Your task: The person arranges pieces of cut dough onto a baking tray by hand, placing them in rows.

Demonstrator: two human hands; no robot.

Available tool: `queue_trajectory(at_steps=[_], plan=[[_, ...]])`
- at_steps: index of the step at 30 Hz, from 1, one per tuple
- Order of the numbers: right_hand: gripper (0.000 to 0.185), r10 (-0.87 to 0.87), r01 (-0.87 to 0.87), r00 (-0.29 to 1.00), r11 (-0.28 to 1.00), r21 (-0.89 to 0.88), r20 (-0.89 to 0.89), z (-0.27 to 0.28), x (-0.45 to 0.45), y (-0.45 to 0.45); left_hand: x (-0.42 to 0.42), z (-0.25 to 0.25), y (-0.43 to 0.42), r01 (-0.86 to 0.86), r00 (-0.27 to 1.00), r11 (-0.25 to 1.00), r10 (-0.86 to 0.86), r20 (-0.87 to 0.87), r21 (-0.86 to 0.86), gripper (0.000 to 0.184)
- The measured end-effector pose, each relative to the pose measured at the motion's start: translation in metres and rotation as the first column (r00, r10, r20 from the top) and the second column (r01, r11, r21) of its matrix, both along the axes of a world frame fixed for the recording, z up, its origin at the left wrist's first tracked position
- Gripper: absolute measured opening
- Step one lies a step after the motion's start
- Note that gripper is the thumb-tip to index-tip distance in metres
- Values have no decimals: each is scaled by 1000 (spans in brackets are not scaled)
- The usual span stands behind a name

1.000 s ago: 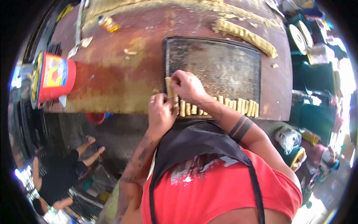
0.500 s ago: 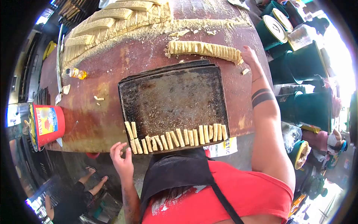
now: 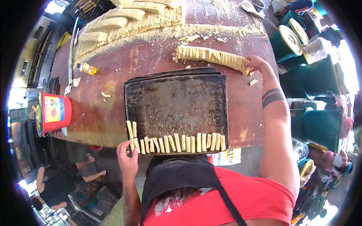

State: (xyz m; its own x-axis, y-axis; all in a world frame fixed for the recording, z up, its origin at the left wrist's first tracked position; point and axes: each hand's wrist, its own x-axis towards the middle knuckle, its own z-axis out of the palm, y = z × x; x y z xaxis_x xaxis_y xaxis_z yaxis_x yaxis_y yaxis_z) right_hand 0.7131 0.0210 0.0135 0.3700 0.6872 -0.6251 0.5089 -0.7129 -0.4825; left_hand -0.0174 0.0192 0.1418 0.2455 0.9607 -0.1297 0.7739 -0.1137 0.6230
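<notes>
The dark baking tray [image 3: 175, 105] lies on top of other trays near the table's front edge. Along its near side runs a row of pale dough sticks [image 3: 177, 142], with two more above the row at the left. My left hand [image 3: 128, 156] is at the tray's near left corner, thumb and fingers apart, holding nothing. Out to the right, my right hand [image 3: 261, 66] has its fingers closed around the right end of a long dough log cut into strips [image 3: 211, 55]. Its fingertips are partly hidden there.
A large slab of cut dough [image 3: 128, 28] lies at the back left amid crumbs. A small bottle of yellow liquid [image 3: 87, 68] and a red bucket [image 3: 56, 113] are on the left. Green bins [image 3: 316, 81] line the right; a person [image 3: 62, 180] is at lower left.
My right hand has closed in on the right end of the cut log, its fingers now bent around it. My left hand stays by the tray corner. The view has shifted slightly.
</notes>
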Motion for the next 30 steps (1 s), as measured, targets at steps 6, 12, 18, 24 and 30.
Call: queue_trajectory(at_steps=[6,12,18,24,30], plan=[[39,-257,291,936,949,119,-241,-8,-3,-12,28,-2,13,149,988,988,-150,37,27,36],[37,-318,340,940,891,300,-122,6,-35,-28,75,-6,40,371,923,919,-381,60,134,36],[40,-108,-133,913,833,537,393,69,-116,-51,154,-2,54,603,755,781,-625,197,162,37],[33,245,-277,960,782,558,134,183,-289,-24,209,-9,60,655,664,741,-659,354,151,64],[39,250,-189,968,766,615,-13,171,-401,17,155,-48,91,674,547,665,-156,822,-322,49]])
